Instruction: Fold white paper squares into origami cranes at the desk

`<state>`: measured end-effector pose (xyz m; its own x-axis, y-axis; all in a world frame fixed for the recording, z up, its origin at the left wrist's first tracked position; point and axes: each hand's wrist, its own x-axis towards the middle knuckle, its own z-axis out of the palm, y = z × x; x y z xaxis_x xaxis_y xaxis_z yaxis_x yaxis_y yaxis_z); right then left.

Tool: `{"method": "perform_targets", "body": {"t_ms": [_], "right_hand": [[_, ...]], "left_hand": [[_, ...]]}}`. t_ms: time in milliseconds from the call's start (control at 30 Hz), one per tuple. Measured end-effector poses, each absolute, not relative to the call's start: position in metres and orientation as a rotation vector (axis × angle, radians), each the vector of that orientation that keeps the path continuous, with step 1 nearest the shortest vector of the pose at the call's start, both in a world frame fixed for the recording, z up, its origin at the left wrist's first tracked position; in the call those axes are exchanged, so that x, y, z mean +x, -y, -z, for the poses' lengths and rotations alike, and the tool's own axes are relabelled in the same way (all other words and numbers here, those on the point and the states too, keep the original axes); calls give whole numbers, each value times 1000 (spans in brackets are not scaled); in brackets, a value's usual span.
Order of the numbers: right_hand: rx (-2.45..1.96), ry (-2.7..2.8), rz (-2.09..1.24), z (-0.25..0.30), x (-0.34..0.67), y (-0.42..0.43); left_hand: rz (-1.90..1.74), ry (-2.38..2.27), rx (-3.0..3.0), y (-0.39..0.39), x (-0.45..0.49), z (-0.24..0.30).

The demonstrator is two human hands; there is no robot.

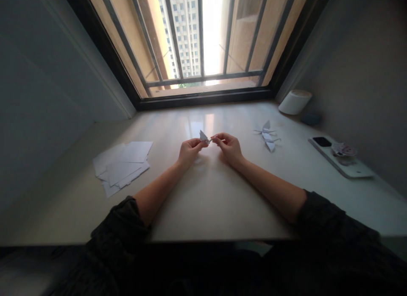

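Between my two hands is a small white paper crane (203,136), held just above the pale tabletop. My left hand (190,150) pinches its body, with one pointed wing sticking up past the fingers. At the crane's right end, my right hand (228,146) closes thumb and forefinger on a thin folded tip. The fingers hide part of the folds. Folded paper cranes (268,135) lie close together on the table to the right of my right hand. Off to the left of my left hand is a loose pile of white paper sheets (125,164).
A phone (340,157) with a round grip on its back lies at the right. Behind it, against the wall, are a white cylindrical object (295,101) and a small dark item (310,118). A barred window (203,101) borders the table's far side.
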<state>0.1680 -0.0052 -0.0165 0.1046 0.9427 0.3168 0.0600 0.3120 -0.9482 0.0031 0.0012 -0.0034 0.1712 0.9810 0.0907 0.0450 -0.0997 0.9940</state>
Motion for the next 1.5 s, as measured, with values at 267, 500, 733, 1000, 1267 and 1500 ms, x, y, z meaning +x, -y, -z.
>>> {"method": "perform_targets", "body": {"t_ms": [267, 500, 733, 1000, 1267, 1500], "right_hand": [[-1057, 1265, -893, 15, 170, 4], [-1039, 1258, -910, 14, 169, 5], [-999, 1241, -926, 15, 168, 5], [-1058, 1277, -921, 13, 170, 5], [-1244, 1438, -704, 9, 178, 5], [-1247, 1371, -787, 15, 180, 0]], "left_hand": [[-1113, -1064, 1452, 0, 3, 6], [-1111, -1007, 1425, -2, 3, 9], [-1143, -994, 1405, 0, 3, 4], [-1146, -952, 1431, -1, 2, 6], [-1124, -1128, 1736, 1, 1, 9], [-1076, -1285, 1964, 4, -1, 7]]}}
